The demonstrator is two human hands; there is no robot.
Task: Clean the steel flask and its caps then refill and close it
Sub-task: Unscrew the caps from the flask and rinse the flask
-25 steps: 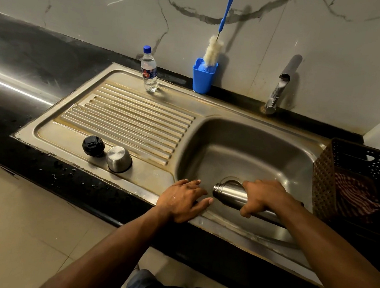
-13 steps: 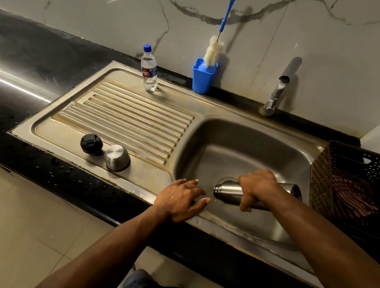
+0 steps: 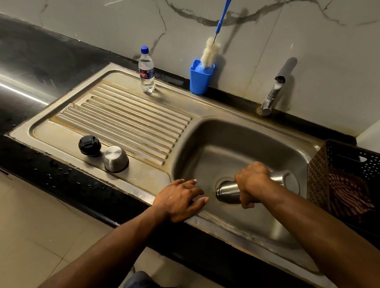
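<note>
My right hand covers the flask's middle; its mouth faces away, unseen. The brush handle runs off the top edge. The basket is cut at right. The bottle label is too small to read.

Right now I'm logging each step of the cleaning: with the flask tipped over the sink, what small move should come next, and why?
Probably hold the tilt until it drains. The right hand grips the steel flask mouth-down over the drain in the sink, while the left hand rests on the rim. Both caps sit on the drainboard.
</note>
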